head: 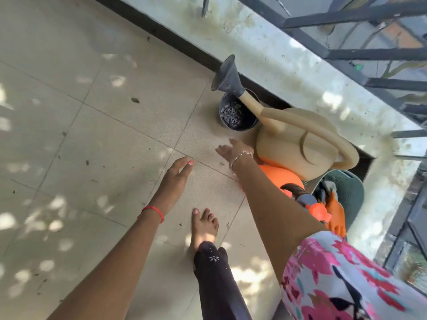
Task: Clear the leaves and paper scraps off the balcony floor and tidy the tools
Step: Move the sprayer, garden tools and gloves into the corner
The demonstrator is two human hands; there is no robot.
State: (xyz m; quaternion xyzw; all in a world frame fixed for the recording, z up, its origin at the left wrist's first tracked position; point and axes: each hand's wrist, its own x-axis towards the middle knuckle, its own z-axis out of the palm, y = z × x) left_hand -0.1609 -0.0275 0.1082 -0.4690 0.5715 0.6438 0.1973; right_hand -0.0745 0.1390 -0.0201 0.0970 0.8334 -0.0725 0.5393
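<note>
A beige watering can (298,139) with a dark rose spout stands by the low wall, its spout over a small black pot (235,116). An orange pot (277,174) lies beside the can, partly hidden by my right arm. My right hand (233,150) reaches out flat next to the can's base, fingers apart, holding nothing. My left hand (176,175) hovers open over the tiles, left of it. Small dark leaf bits (135,100) dot the beige tiled floor (92,135). A green basket (346,190) holds orange gloves (335,215) and other tools.
The stained low wall (265,49) with black metal railing (369,51) runs diagonally along the right. My bare foot (204,227) stands on the tiles below my hands. More leaf specks lie at the lower left.
</note>
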